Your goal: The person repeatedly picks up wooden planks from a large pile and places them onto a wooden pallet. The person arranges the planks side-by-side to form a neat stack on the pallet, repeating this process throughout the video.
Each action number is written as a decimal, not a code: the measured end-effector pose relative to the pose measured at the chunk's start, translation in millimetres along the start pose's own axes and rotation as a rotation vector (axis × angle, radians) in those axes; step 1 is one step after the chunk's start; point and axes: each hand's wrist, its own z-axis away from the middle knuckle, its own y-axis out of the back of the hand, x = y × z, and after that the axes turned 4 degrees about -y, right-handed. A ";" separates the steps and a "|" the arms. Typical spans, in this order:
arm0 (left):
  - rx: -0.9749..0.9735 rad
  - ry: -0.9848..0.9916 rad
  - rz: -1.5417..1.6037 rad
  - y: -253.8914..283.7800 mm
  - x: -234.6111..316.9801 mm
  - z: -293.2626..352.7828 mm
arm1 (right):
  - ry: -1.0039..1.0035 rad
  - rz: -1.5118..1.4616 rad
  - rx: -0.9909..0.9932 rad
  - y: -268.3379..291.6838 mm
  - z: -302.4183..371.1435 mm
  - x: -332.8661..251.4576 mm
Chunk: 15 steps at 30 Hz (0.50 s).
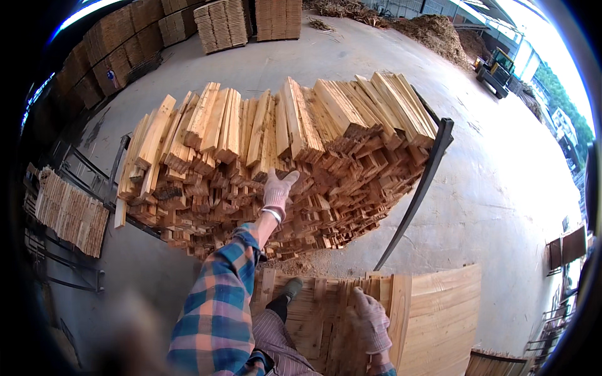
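Note:
My left hand [278,192], in a pale glove, reaches forward to the near face of a big pile of sawn timber [326,207]. Its thumb stands apart from its fingers, and the fingertips touch the end of a light board [262,153] lying on top. My right hand [372,321], gloved too, is low over a layer of planks [320,313] in front of me. Motion smears its finger edge, so its grip is unclear. Beside it, on the right, lies a wide smooth wooden panel [439,307].
A slanting dark metal post [417,191] stands at the pile's right, with another metal post [119,166] at its left. Stacked boards [72,210] sit on a rack at left. Timber stacks [221,26] rise behind. A loader vehicle [497,72] stands far right, near a wood-scrap heap [433,36].

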 end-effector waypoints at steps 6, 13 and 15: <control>-0.011 0.376 1.335 -60.9 11.9 -141.9 | -0.081 -0.110 -0.205 -45.1 -85.5 -17.8; -0.154 -0.138 -0.711 -76.2 -8.8 -159.4 | -0.338 -0.153 -0.296 -59.9 -117.8 7.9; -0.251 -0.212 -0.240 33.0 86.9 -171.0 | -0.092 -0.127 -0.392 -54.6 -142.5 -22.8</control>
